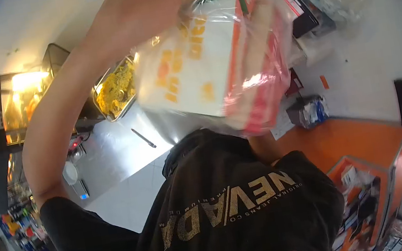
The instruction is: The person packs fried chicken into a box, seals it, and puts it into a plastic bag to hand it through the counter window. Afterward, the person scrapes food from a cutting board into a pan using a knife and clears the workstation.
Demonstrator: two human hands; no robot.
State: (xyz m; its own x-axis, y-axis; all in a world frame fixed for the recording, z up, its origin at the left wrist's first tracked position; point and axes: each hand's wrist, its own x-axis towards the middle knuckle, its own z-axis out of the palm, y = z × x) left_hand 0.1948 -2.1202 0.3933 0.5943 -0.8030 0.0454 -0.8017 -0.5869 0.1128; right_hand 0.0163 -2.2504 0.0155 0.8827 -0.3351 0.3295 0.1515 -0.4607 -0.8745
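Note:
A clear plastic bag [212,66] fills the upper middle, close to the camera. Inside it are flat white packages with orange print and red and orange edges. My left hand [158,3] reaches across from the left and is closed on the top of the bag, its fingertips partly hidden at the frame's upper edge. Below the bag my right forearm [266,148] comes out of a black sleeve; my right hand is hidden behind the bag.
A metal tray of yellow food [115,89] stands by a lit glass case [24,103] at the left. A dark pen [143,138] lies on the metal counter [111,155]. At right are an orange counter [355,135], black box [301,17] and small dark container [306,112].

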